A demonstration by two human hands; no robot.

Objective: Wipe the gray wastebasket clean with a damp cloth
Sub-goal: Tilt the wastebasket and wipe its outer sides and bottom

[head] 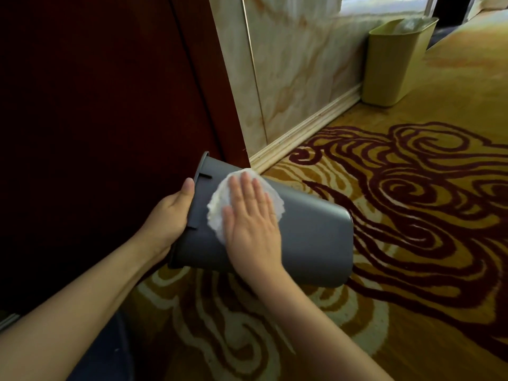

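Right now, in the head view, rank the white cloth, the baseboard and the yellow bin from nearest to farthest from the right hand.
1. White cloth: directly under the right hand.
2. Baseboard: up right, along the wall.
3. Yellow bin: far upper right, against the wall.

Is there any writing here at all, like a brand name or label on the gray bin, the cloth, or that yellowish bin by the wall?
None: no words, numbers or signs can be read anywhere.
Gray wastebasket: plain side, no label showing.
White cloth: no print.
Yellow-green bin: plain, no label visible.
Carpet: only swirl patterns, no text.
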